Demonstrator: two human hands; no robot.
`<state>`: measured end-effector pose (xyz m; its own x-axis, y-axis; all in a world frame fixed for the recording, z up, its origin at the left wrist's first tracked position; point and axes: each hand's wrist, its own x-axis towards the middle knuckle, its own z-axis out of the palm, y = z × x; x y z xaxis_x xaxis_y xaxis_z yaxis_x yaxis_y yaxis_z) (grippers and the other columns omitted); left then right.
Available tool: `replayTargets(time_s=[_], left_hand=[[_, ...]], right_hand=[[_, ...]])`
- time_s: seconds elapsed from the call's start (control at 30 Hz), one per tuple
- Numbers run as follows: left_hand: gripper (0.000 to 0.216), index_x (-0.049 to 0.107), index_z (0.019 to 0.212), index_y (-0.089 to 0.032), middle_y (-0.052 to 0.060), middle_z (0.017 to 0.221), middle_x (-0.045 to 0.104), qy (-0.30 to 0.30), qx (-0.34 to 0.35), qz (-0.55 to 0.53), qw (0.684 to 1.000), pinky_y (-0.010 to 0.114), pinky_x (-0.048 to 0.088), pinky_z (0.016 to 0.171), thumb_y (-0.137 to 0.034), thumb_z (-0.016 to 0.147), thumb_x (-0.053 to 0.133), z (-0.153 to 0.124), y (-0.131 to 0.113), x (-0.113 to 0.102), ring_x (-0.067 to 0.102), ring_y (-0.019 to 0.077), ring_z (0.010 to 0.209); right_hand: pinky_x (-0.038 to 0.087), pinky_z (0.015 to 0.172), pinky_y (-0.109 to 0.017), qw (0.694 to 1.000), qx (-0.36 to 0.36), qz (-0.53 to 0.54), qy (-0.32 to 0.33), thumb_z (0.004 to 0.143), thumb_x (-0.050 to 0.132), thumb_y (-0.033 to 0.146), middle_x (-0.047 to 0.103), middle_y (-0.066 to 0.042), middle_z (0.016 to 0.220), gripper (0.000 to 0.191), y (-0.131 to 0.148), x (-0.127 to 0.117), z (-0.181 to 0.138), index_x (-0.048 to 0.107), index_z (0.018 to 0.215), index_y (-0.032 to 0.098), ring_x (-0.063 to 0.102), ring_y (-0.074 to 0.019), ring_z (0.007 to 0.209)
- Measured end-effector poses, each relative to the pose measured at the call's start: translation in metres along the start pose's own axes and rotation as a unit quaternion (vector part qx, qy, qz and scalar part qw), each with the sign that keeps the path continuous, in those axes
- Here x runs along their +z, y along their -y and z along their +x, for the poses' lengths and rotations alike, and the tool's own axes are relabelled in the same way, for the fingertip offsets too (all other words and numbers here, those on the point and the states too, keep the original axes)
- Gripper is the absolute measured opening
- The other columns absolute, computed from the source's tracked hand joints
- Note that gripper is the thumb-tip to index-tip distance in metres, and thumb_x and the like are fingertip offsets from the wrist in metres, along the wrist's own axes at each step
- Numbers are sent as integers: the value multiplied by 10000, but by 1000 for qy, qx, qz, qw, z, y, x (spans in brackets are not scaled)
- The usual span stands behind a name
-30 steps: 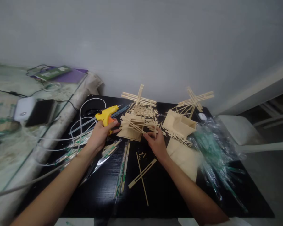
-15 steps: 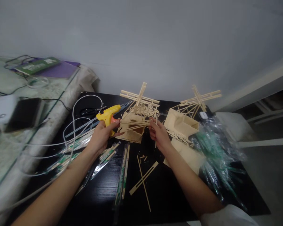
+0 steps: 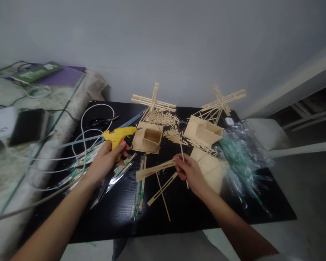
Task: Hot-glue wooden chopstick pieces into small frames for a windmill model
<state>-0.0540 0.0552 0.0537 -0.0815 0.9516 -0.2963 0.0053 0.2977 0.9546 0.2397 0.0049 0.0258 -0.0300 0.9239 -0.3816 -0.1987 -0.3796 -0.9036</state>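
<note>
My left hand (image 3: 107, 159) is wrapped round the handle of a yellow glue gun (image 3: 119, 135), its nozzle pointing right. Between the fingertips of my right hand (image 3: 188, 168) are thin wooden sticks (image 3: 157, 168), stretching left over the table, and one more stick crosses the fingers steeply. Below them a slotted wooden strip (image 3: 162, 189) lies across a single thin stick (image 3: 164, 201). Just beyond the glue gun sits a wooden box-like piece (image 3: 148, 137) with a square opening. Behind it stands a cross of slatted wooden blades (image 3: 153, 99).
A second wooden model (image 3: 203, 130) stands right, beside plastic wrappers (image 3: 239, 159). Short stick pieces (image 3: 165, 117) are heaped at the back. Scissors (image 3: 103, 121), a white cable (image 3: 83, 127) and packed sticks (image 3: 139, 188) lie on the black table (image 3: 111, 226). A glass-topped surface (image 3: 5, 83) adjoins at left.
My hands have moved apart. The right hand has drawn the sticks down and toward me, away from the box-like piece; the left hand keeps the glue gun, now farther left. The view has tilted down.
</note>
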Motion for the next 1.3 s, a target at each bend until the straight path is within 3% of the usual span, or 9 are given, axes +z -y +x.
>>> replayTargets(time_s=[0.13, 0.33, 0.57, 0.83, 0.93, 1.03, 1.13, 1.2, 1.3], left_hand=[[482, 712, 898, -207, 0, 702, 650, 30, 61, 186, 980, 263, 457, 499, -675, 816, 793, 3, -8, -6, 567, 173, 584], [512, 773, 981, -218, 15, 746, 708, 69, 185, 410, 890, 299, 395, 604, -703, 853, 673, 29, -46, 8, 585, 219, 646], [324, 730, 765, -269, 10, 616, 605, 104, 240, 506, 822, 335, 322, 644, -589, 810, 757, 64, -69, 37, 484, 200, 550], [247, 799, 913, -274, 60, 820, 743, 116, 236, 553, 791, 349, 396, 736, -508, 834, 805, 70, -70, 53, 638, 264, 722], [243, 776, 933, -247, 93, 951, 773, 107, 295, 534, 785, 378, 472, 870, -475, 926, 692, 53, -75, 40, 697, 300, 914], [355, 735, 1029, -227, 109, 1109, 770, 5, 329, 506, 798, 397, 496, 1009, -535, 1018, 557, 24, -69, 13, 696, 302, 1083], [464, 672, 1100, -209, 107, 1102, 749, -82, 235, 539, 805, 383, 533, 983, -608, 1032, 446, -1, -45, -20, 698, 270, 1021], [528, 679, 1085, -188, 143, 1109, 749, -65, 193, 560, 803, 424, 552, 992, -648, 996, 436, -10, -22, -39, 712, 302, 1029], [752, 709, 1189, -117, 253, 1292, 720, -18, 130, 598, 791, 553, 512, 1123, -778, 851, 592, -19, 9, -60, 687, 429, 1224]], right_hand=[[178, 415, -206, 998, 58, -26, -2, 786, 887, 672, 511, 60, 600, 539, -32, -18, -36, 670, 876, 188, 334, -71, 453], [186, 422, -212, 997, 64, -43, -25, 778, 849, 769, 525, 54, 608, 621, -59, -33, -53, 671, 944, 197, 357, -90, 462], [307, 474, -239, 994, 32, -83, -56, 768, 855, 766, 560, 58, 587, 764, -68, -38, -55, 643, 1260, 222, 444, -151, 524], [218, 452, -235, 999, 29, -26, -23, 939, 624, 881, 414, 71, 615, 642, -70, -45, -64, 613, 1023, 245, 306, -116, 504], [198, 441, -237, 999, 31, 2, -15, 941, 659, 854, 396, 74, 607, 625, -72, -49, -64, 627, 991, 232, 282, -105, 488], [187, 432, -230, 999, 41, 18, -1, 907, 729, 824, 381, 83, 593, 612, -72, -53, -63, 636, 942, 220, 251, -91, 477], [199, 426, -223, 998, 51, 15, 23, 885, 780, 773, 390, 85, 580, 584, -69, -56, -59, 646, 892, 205, 254, -82, 467], [204, 426, -218, 998, 53, 9, 38, 882, 788, 746, 412, 83, 576, 568, -65, -55, -54, 665, 898, 192, 269, -80, 465], [222, 431, -216, 997, 41, -20, 63, 904, 761, 720, 441, 82, 566, 557, -56, -49, -47, 702, 990, 173, 307, -89, 465]])
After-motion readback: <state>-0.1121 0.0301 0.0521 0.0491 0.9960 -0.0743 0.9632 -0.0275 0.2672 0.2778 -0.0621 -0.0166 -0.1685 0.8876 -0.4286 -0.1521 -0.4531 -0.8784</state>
